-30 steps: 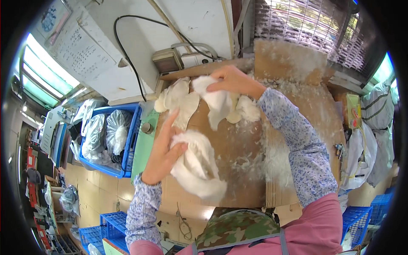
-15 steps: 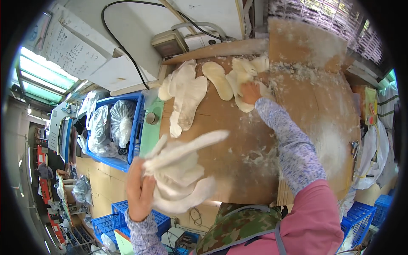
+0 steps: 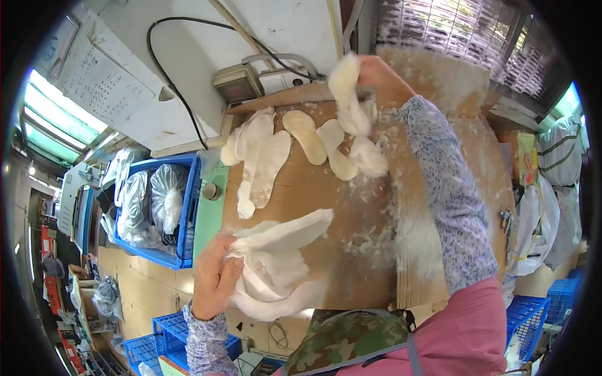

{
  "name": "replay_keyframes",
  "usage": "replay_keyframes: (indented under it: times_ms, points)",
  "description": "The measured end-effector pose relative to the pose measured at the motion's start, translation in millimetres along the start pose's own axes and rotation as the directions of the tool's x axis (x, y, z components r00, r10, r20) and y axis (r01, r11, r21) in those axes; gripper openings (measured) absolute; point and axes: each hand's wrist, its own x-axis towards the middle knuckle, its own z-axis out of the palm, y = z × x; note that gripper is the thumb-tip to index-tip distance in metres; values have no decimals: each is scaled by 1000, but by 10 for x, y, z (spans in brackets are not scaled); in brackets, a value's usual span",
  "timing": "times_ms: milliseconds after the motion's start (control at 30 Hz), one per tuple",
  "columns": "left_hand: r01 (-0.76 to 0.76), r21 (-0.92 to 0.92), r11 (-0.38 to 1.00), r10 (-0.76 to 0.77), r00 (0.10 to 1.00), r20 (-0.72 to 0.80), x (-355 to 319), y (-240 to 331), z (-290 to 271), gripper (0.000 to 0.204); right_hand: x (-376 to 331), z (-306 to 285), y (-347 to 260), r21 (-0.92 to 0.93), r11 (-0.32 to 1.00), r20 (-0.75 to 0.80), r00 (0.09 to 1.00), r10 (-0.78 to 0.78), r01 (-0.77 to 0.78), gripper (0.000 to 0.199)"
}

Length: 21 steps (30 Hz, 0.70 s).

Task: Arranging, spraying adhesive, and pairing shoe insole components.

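My left hand [image 3: 214, 276] is closed round one end of a bunch of fluffy white insoles [image 3: 276, 266], which fan out above the near edge of the table. At the table's far side my right hand [image 3: 379, 76] grips a cream fleecy insole [image 3: 344, 88], lifted and hanging down; its fingertips are partly hidden. Below it lie a curved insole [image 3: 335, 153] and a fluffy white piece [image 3: 369, 158]. A single smooth cream insole [image 3: 305, 136] rests to their left. Farther left, several overlapping insoles [image 3: 262, 160] form a loose pile.
The brown tabletop [image 3: 301, 197] is strewn with white fluff [image 3: 370, 245]. A blue crate [image 3: 188, 219] of plastic-bagged goods stands left, near a small round tin [image 3: 212, 191] on a green strip. An electrical box [image 3: 237, 84] and black cable sit behind; white bags [image 3: 539, 219] hang right.
My right hand has risen away from the tabletop with an insole in its grip. My left hand still holds the bunch, slightly lower. The whole view has shifted a little.
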Motion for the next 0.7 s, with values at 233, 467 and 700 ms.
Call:
replay_keyframes:
  times_ms: [233, 467, 700]
  points:
    - [-157, 48, 986, 159, 987, -37, -48, 185, 67, 25, -532, 448, -1107, -686, 505, 102, 756, -646, 524, 28]
    - [-139, -65, 988, 141, 990, 29, -7, 480, 31, 21, -72, 39, -592, -582, 796, -43, 970, -238, 170, 23]
    - [-163, -35, 986, 165, 985, 60, 54, 519, 62, 19, -267, 415, -1024, -582, 708, 164, 910, -380, 400, 23]
